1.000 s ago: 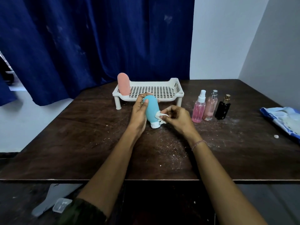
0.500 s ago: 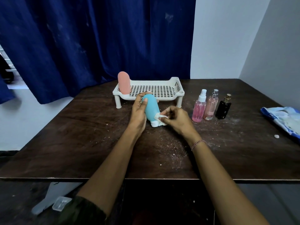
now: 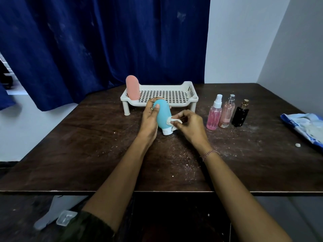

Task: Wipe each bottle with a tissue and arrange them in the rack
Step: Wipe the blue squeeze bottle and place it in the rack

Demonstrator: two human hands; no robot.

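Tissue (image 3: 172,120) is pinched between the thumb and fingers of the right hand (image 3: 189,127) and pressed to the side of the blue bottle (image 3: 163,114), just above its white cap. The bottle is gripped round its upper body by the left hand (image 3: 149,119) and held tilted, cap down, over the table (image 3: 87,145) just in front of the rack (image 3: 189,88). Whether the cap touches the table cannot be told. A pink bottle (image 3: 132,89) is stood upright at the rack's left end. Right of the rack, a spray bottle (image 3: 214,116), a perfume bottle (image 3: 226,115) and a black bottle (image 3: 240,115) are lined up.
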